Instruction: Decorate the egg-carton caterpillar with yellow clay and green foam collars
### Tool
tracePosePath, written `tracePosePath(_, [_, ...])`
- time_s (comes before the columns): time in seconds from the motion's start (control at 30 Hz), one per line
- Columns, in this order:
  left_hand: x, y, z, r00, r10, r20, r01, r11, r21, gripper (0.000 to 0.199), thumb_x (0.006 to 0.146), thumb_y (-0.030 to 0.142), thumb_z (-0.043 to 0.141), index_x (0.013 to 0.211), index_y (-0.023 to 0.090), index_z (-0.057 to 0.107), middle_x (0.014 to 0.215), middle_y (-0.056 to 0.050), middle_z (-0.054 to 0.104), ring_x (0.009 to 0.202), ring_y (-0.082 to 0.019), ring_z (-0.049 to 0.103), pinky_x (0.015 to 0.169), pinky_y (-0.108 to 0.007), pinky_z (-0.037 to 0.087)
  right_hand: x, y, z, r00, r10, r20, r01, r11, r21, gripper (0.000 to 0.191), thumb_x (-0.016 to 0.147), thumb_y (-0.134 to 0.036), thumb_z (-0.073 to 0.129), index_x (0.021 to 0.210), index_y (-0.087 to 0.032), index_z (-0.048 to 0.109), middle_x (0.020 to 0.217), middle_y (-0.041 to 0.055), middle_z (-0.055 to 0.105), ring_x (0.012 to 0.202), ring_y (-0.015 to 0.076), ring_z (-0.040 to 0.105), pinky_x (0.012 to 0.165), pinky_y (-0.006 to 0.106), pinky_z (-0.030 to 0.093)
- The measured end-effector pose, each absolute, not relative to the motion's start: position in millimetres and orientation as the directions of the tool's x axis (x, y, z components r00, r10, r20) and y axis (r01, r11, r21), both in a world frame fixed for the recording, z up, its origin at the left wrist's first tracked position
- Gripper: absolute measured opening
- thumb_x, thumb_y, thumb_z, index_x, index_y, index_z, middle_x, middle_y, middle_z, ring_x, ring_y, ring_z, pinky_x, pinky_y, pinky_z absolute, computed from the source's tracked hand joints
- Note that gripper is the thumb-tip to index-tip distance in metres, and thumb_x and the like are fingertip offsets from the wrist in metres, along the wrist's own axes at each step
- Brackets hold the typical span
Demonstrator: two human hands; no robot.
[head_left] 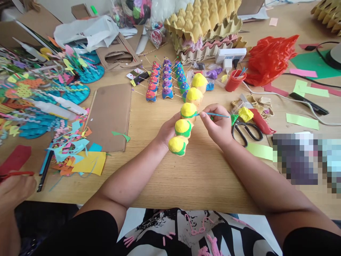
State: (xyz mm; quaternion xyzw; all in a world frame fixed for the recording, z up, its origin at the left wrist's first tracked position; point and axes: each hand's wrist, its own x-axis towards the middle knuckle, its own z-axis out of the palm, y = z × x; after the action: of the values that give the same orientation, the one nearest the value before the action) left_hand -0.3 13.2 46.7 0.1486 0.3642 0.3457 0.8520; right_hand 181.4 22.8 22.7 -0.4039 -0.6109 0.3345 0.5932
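My left hand (169, 129) holds a strip of egg-carton cups (182, 127) from its left side, partly hidden behind it. The strip runs diagonally, its domed tops painted yellow. Green paint edges the lower cups, while the far two show none. Pinched in my right hand (217, 124) is a thin blue brush (220, 115), its tip touching the green band on the middle cup. Behind the strip stand painted caterpillar-like rows (167, 80) in red, purple and blue.
Scissors (246, 131), carton scraps and a red cup (236, 80) lie right. Cardboard (110, 117) and paper scraps are left. Egg trays (202, 21) stand behind; a red bag (271, 58) is back right. Another person's hand (17, 188) holds something red at far left.
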Motion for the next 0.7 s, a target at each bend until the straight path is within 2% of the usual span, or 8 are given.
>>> tracePosePath(0.13, [1, 11, 56, 0.481, 0.673, -0.562, -0.452, 0.739, 0.499, 0.039, 0.098, 0.057, 0.057, 0.082, 0.022, 0.053, 0.050, 0.006, 0.038, 0.033, -0.007, 0.035, 0.038, -0.019, 0.020, 181, 24, 23, 0.027, 0.891, 0.453, 0.086, 0.450, -0.889, 0.046, 0.088, -0.067, 0.077, 0.081, -0.023, 0.064, 0.069, -0.0025, 0.057, 0.060, 0.0102, 0.046, 0.053, 0.027, 0.034])
tracePosePath(0.27, [1, 11, 55, 0.496, 0.674, -0.547, -0.460, 0.739, 0.493, 0.038, 0.099, 0.054, 0.056, 0.079, 0.021, 0.052, 0.051, 0.005, 0.042, 0.032, -0.006, 0.033, 0.035, -0.020, 0.018, 181, 24, 24, 0.016, 0.897, 0.441, 0.070, 0.439, -0.896, 0.047, 0.086, -0.068, 0.078, 0.080, -0.024, 0.064, 0.067, -0.0032, 0.055, 0.059, 0.0103, 0.045, 0.053, 0.027, 0.033])
tracePosePath(0.37, [-3, 15, 45, 0.476, 0.706, -0.524, -0.506, 0.707, 0.493, 0.032, 0.099, 0.049, 0.059, 0.081, 0.022, 0.054, 0.053, 0.005, 0.047, 0.033, -0.006, 0.036, 0.035, -0.019, 0.019, 182, 24, 26, -0.005, 0.910, 0.414, 0.020, 0.414, -0.910, 0.047, 0.085, -0.066, 0.081, 0.080, -0.023, 0.064, 0.069, -0.0030, 0.056, 0.060, 0.0099, 0.044, 0.054, 0.027, 0.034])
tracePosePath(0.57, [-10, 25, 29, 0.542, 0.658, -0.523, -0.531, 0.750, 0.394, 0.033, 0.096, 0.045, 0.066, 0.079, 0.021, 0.051, 0.054, 0.006, 0.045, 0.034, -0.006, 0.038, 0.036, -0.016, 0.021, 185, 29, 18, -0.056, 0.943, 0.327, -0.146, 0.317, -0.937, 0.044, 0.082, -0.061, 0.086, 0.083, -0.022, 0.066, 0.068, -0.0051, 0.052, 0.061, 0.0091, 0.040, 0.057, 0.026, 0.033])
tracePosePath(0.7, [-10, 25, 26, 0.533, 0.666, -0.523, -0.516, 0.745, 0.423, 0.034, 0.095, 0.047, 0.069, 0.081, 0.022, 0.052, 0.056, 0.005, 0.044, 0.035, -0.006, 0.038, 0.036, -0.017, 0.022, 186, 34, 10, -0.069, 0.948, 0.311, -0.169, 0.296, -0.940, 0.042, 0.082, -0.060, 0.086, 0.085, -0.023, 0.068, 0.071, -0.0041, 0.054, 0.064, 0.0101, 0.042, 0.059, 0.026, 0.032])
